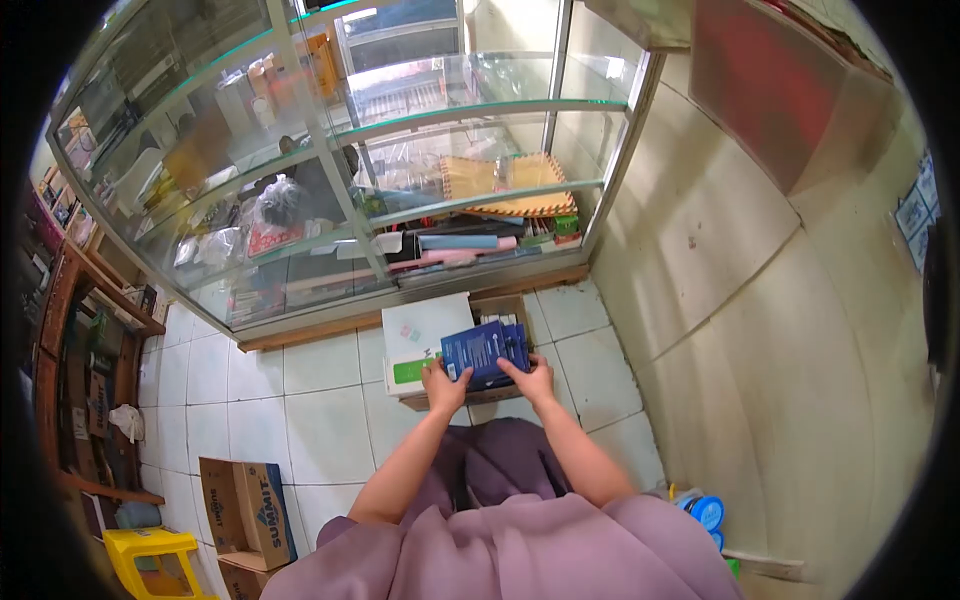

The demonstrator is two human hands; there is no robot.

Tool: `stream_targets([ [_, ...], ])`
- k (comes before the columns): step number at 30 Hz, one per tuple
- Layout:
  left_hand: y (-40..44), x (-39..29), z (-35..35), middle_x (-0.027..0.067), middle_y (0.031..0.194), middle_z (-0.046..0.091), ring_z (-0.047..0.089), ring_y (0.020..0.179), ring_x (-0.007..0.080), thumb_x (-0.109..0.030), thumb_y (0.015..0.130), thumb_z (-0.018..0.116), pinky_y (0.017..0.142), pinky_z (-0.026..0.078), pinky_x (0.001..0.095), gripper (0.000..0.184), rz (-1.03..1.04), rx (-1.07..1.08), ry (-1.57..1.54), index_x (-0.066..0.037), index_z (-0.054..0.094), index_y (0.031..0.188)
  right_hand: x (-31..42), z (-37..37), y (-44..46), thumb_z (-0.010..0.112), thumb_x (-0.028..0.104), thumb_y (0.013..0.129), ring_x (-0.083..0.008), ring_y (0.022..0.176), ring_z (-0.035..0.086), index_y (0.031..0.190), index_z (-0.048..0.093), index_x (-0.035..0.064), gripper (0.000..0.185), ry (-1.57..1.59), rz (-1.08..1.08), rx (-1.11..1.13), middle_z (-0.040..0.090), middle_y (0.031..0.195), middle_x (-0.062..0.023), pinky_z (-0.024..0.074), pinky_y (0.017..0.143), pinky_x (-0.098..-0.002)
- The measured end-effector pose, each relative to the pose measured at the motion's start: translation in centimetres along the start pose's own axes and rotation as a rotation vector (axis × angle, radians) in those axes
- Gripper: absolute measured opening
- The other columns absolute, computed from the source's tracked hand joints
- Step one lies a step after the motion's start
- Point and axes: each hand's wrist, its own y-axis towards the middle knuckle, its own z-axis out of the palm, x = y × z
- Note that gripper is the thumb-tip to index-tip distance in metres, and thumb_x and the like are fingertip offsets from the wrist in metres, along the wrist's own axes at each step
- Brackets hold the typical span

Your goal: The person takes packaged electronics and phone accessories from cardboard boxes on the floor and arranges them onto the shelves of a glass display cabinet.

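Several flat dark-blue packs with small white print are held between my two hands, slightly fanned at the right. My left hand grips their lower left corner, thumb on top. At the lower right edge, my right hand closes on the packs with its thumb over the front. Just beneath and to the left is a white box with a green label. A brown cardboard box stands under the packs, partly hidden by them; some light-coloured items show inside it.
Ahead stands a glass display case with envelopes and rolls inside. A wall runs along the right. On the tiled floor at left are an open Summit carton and a yellow stool. Wooden shelves line the far left.
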Motion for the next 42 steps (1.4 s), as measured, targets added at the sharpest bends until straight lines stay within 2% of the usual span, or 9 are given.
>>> stream_targets([
  [9, 1.4, 0.2, 0.9, 0.0187, 0.1, 0.055, 0.056, 0.092, 0.029, -0.031, 0.06, 0.084, 0.083, 0.046, 0.0371, 0.072, -0.051, 0.07, -0.12, 0.008, 0.051, 0.11, 0.8, 1.3, -0.4, 0.081, 0.046, 0.06, -0.0275, 0.096, 0.059, 0.108, 0.052, -0.0095, 0.079, 0.073, 0.041, -0.098, 0.06, 0.102, -0.0227, 0.0465, 0.084, -0.0347],
  [12, 1.1, -0.8, -0.1, 0.0191, 0.096, 0.061, 0.06, 0.088, 0.0267, -0.03, 0.059, 0.085, 0.078, 0.049, 0.035, 0.074, -0.076, 0.095, -0.139, 0.011, 0.051, 0.11, 1.4, 1.2, -0.6, 0.078, 0.053, 0.058, -0.0342, 0.105, 0.053, 0.106, 0.053, -0.0063, 0.081, 0.088, 0.066, -0.079, 0.056, 0.108, -0.024, 0.0409, 0.092, -0.0399],
  [22, 0.7, -2.3, -1.5, 0.0158, 0.095, 0.063, 0.063, 0.084, 0.0217, -0.027, 0.062, 0.084, 0.075, 0.051, 0.032, 0.069, 0.013, 0.068, -0.3, 0.007, 0.051, 0.112, 0.1, 2.7, -0.2, 0.079, 0.042, 0.061, -0.0302, 0.086, 0.061, 0.096, 0.056, -0.0055, 0.063, 0.281, 0.082, -0.22, 0.062, 0.093, -0.0197, 0.047, 0.08, -0.0373],
  [25, 0.2, -4.1, -3.3, 0.0137, 0.096, 0.062, 0.062, 0.087, 0.019, -0.024, 0.065, 0.083, 0.073, 0.051, 0.0314, 0.065, -0.016, 0.161, -0.442, 0.004, 0.049, 0.113, 0.6, 1.9, 0.7, 0.079, 0.042, 0.062, -0.0313, 0.091, 0.06, 0.1, 0.054, -0.0059, 0.066, 0.413, 0.144, -0.12, 0.061, 0.097, -0.0204, 0.046, 0.083, -0.0376],
  [28, 0.8, -2.1, -0.6, 0.0174, 0.103, 0.062, 0.061, 0.092, 0.0231, -0.028, 0.065, 0.082, 0.081, 0.049, 0.0335, 0.071, -0.18, 0.216, -0.348, 0.004, 0.049, 0.119, 0.5, 2.1, 1.6, 0.079, 0.04, 0.062, -0.0306, 0.096, 0.059, 0.105, 0.052, -0.0056, 0.068, 0.273, 0.19, -0.107, 0.06, 0.101, -0.0203, 0.0449, 0.086, -0.037],
  [29, 1.0, -1.3, 0.2, 0.0181, 0.105, 0.062, 0.061, 0.094, 0.0246, -0.03, 0.066, 0.081, 0.082, 0.049, 0.0339, 0.072, -0.174, 0.228, -0.319, 0.005, 0.049, 0.12, 0.4, 2.2, 1.8, 0.078, 0.035, 0.066, -0.0212, 0.081, 0.06, 0.112, 0.044, -0.007, 0.071, 0.234, 0.109, -0.088, 0.058, 0.098, -0.0167, 0.0508, 0.066, -0.0311],
  [30, 1.2, -0.3, 0.9, 0.0188, 0.107, 0.061, 0.061, 0.096, 0.026, -0.033, 0.066, 0.081, 0.084, 0.048, 0.0344, 0.073, -0.171, 0.237, -0.293, 0.005, 0.049, 0.12, 2.2, 1.1, 0.5, 0.081, 0.04, 0.06, -0.0275, 0.101, 0.057, 0.114, 0.047, -0.0041, 0.077, 0.29, 0.113, -0.058, 0.058, 0.107, -0.0189, 0.0435, 0.089, -0.0354],
  [35, 1.6, 1.4, 1.0, 0.0211, 0.112, 0.06, 0.06, 0.102, 0.0302, -0.047, 0.068, 0.076, 0.088, 0.047, 0.0359, 0.078, -0.165, 0.299, -0.238, 0.006, 0.051, 0.12, 3.8, 1.5, -1.8, 0.085, 0.038, 0.055, -0.028, 0.098, 0.058, 0.12, 0.039, -0.0011, 0.089, 0.239, -0.085, -0.099, 0.057, 0.109, -0.0182, 0.0446, 0.088, -0.0362],
  [42, 0.3, -0.8, -0.8, 0.0221, 0.108, 0.062, 0.062, 0.097, 0.03, -0.051, 0.064, 0.076, 0.083, 0.049, 0.0347, 0.083, -0.036, 0.251, -0.107, 0.008, 0.053, 0.117, 1.3, 3.6, -0.5, 0.084, 0.024, 0.058, -0.0256, 0.096, 0.058, 0.121, 0.034, 0.0009, 0.084, 0.382, -0.052, -0.18, 0.056, 0.108, -0.0174, 0.0455, 0.087, -0.0344],
])
